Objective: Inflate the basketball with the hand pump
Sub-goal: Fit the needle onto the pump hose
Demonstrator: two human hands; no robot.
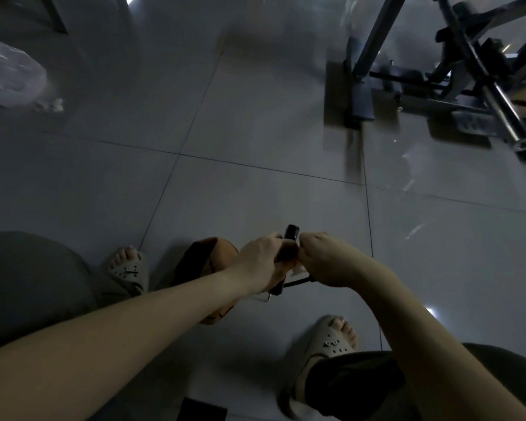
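Note:
A flat, orange-brown and black basketball [216,256] lies on the tiled floor between my feet, partly hidden under my left forearm. My left hand [263,262] grips the black hand pump [289,241], whose top end sticks up between both hands. My right hand [325,258] is curled beside the pump, pinching something small at its side that I cannot make out. A thin black hose [295,282] runs under the hands from the pump's lower end towards my right hand.
A metal exercise frame [456,86] with a steel bar stands at the far right. A crumpled clear plastic bag [9,75] lies far left. My sandalled feet [128,270] [331,338] flank the ball. A dark flat object [201,408] sits at the bottom edge.

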